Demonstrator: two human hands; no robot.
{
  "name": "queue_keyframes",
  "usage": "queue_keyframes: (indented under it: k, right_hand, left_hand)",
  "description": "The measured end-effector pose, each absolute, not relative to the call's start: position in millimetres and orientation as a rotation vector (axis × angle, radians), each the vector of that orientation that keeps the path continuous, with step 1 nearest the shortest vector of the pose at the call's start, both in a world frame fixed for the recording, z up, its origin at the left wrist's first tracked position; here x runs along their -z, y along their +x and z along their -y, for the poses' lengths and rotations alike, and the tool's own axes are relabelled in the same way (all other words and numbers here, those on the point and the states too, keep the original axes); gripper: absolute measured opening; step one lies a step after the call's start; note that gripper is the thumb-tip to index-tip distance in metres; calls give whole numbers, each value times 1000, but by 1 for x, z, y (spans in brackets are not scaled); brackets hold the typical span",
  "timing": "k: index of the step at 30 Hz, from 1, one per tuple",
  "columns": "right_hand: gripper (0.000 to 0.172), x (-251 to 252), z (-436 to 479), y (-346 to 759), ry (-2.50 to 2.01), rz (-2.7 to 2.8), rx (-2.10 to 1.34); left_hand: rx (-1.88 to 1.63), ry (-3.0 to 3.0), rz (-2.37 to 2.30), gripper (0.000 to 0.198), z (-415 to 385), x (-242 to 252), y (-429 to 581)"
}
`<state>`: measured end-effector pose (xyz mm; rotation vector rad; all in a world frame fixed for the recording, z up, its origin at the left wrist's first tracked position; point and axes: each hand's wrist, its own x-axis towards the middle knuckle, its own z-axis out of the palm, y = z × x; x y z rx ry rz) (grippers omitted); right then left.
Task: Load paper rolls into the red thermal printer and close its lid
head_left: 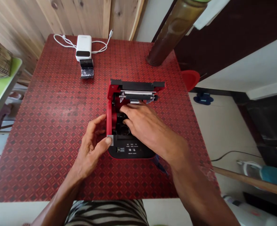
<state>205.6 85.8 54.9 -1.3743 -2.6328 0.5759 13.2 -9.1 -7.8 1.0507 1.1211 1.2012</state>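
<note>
A red and black printer (132, 147) stands on the red patterned table with its lid raised at the back, showing a roller (138, 96) and a dark inner bay. My left hand (91, 146) grips its front left corner, thumb on the top edge and fingers along the red side wall. From the right, my right hand (144, 121) reaches down into the bay. Its thumb and forefinger are at a shiny black part (121, 116) inside, which I cannot identify. The other fingers are hidden by the hand.
Farther back on the table (58, 125) lie a white power bank (84, 47) and its white cable (102, 47). A small black item with a printed strip (86, 69) is in front of it. A tall brown bottle (173, 31) stands at the back right.
</note>
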Motion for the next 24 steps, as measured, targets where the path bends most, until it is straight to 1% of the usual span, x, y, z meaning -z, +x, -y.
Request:
queue_keyframes:
  k: [4, 5, 9, 12, 16, 19, 21, 24]
  right_hand:
    - [46, -66, -70, 224, -1206, 2465, -609]
    - [46, -69, -65, 230, -1159, 2446, -609]
    - [28, -74, -50, 246, -1032, 2459, -651]
    - [22, -68, -46, 248, -991, 2400, -664]
    - [20, -59, -45, 247, -940, 2302, -646]
    - [18, -55, -42, 244, -918, 2249, -604]
    - [18, -52, -38, 241, -914, 2213, -535]
    - [21, -47, -29, 237, -948, 2197, -377]
  left_hand:
    - [-1191, 1037, -1118, 56, 9, 6, 13]
    - [-1186, 1039, -1120, 56, 9, 5, 13]
    - [-1179, 1066, -1143, 56, 8, 5, 12]
    - [-1184, 1074, -1162, 58, 9, 8, 12]
    - [-1183, 1009, -1152, 57, 12, 18, 6]
    - [-1261, 987, -1210, 52, 7, 16, -2]
    - [-1326, 1064, -1258, 50, -5, 6, -6]
    - [-1452, 1253, -1227, 54, -36, -20, -6]
